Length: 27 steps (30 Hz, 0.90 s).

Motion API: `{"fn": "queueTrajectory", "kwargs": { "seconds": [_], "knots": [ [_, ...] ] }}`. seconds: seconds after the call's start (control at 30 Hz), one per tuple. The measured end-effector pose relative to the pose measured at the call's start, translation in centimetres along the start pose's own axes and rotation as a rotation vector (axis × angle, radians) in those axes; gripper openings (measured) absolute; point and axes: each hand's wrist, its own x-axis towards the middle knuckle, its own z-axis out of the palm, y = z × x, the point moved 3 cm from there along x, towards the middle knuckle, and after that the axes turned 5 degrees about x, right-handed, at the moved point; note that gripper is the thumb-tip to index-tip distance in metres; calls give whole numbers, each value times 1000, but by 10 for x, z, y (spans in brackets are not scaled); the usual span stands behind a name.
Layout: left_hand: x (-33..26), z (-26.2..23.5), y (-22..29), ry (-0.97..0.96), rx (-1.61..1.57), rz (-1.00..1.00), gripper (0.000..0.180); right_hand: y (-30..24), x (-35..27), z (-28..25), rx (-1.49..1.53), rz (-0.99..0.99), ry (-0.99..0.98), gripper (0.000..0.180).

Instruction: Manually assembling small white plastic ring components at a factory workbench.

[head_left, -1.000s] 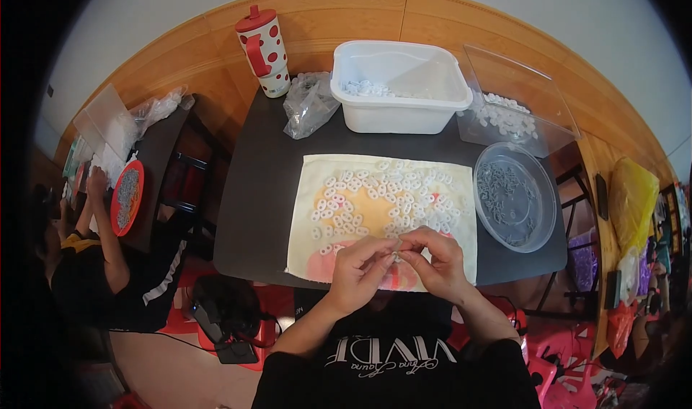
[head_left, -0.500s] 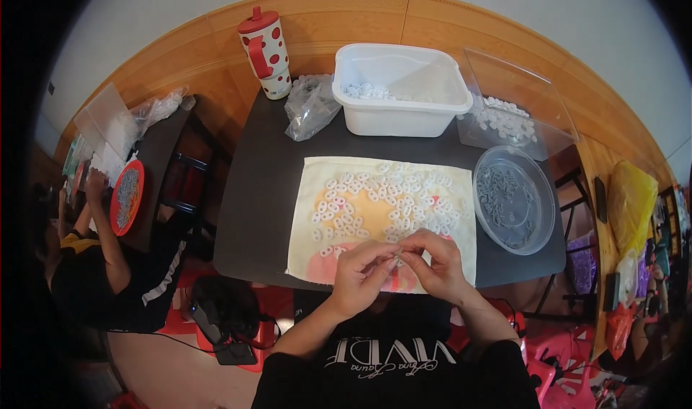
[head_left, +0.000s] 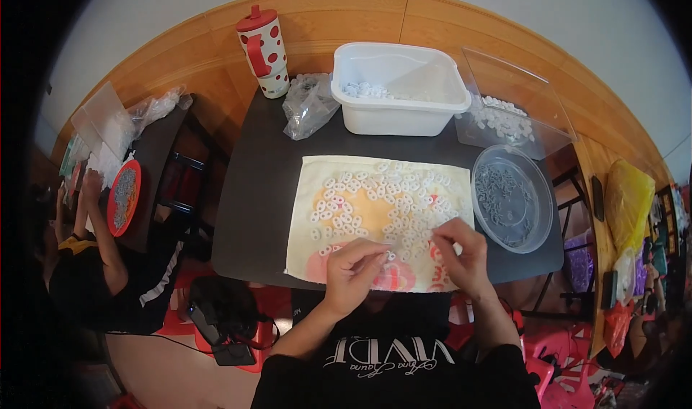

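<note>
Left hand [head_left: 351, 272] pinching a small white piece [head_left: 391, 255] at its fingertips, above the near part of a cream printed cloth [head_left: 311, 172]; right hand [head_left: 465, 256] apart, fingers curled over the cloth's right side (whether they grip anything cannot be told). The step appears to be fingertip work on single pieces; a next move would call for a fine pinch. Loose white ovals [head_left: 404, 209], two-holed, smooth and seemingly plastic, lie scattered on the soft fabric; thin grey bits [head_left: 497, 193] fill a clear round tub [head_left: 551, 211].
</note>
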Motion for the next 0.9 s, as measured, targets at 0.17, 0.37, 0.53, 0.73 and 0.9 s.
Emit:
{"fn": "queueTrajectory", "kwargs": {
  "seconds": [0.17, 0.37, 0.53, 0.73, 0.9],
  "knots": [
    [0, -5, 2, 16, -69, 10, 20, -12, -7, 19, -325, -338, -189, 20],
    [-2, -4, 5, 14, -87, -28, 19, -24, 2, 30, -505, -323, -345, 22],
    [-2, -5, 0, 15, -60, -26, 17, -23, 1, 36, -488, -382, -389, 20],
    [1, -7, 3, 5, -3, 21, 16, -15, -4, 25, -380, -372, -179, 23],
    [3, -5, 1, 8, 46, 25, 15, -25, -10, 39, -526, -323, -162, 24]
  ]
}}
